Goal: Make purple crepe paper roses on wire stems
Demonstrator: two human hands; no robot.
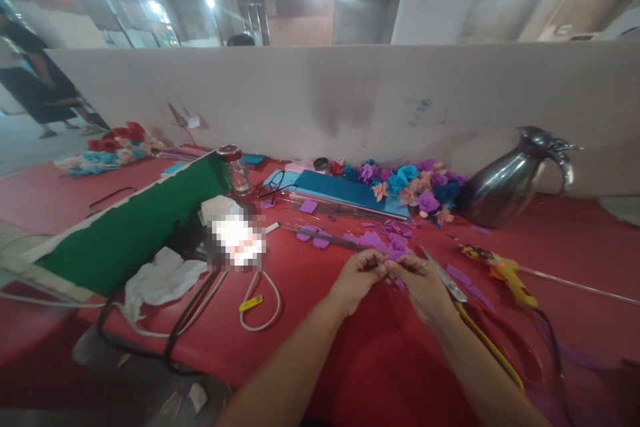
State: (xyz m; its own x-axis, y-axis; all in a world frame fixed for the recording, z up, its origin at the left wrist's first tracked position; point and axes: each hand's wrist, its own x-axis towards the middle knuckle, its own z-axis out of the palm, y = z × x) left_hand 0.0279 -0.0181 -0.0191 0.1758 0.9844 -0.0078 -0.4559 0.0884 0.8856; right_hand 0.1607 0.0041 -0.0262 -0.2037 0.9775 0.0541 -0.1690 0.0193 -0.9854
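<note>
A small purple paper flower [398,246] is held upright over the red table, its ruffled petals showing above my fingertips. My left hand [357,277] pinches its base from the left with thumb and fingers together. From the other side my right hand [419,280] closes on the same base, and the two sets of fingertips touch. What lies between the fingertips is mostly hidden. Purple paper petals [373,240] are scattered just behind the hands. Beside my right forearm lie large scissors [487,327] with red and yellow handles, blades pointing away from me.
A yellow glue gun [513,279] lies at right, its cord running forward. Behind are a metal jug [507,177], finished paper flowers [415,187], blue paper sheets [340,192] and glasses [274,187]. At left stand a jar [237,173], green box [135,233] and blurred bright object [237,240].
</note>
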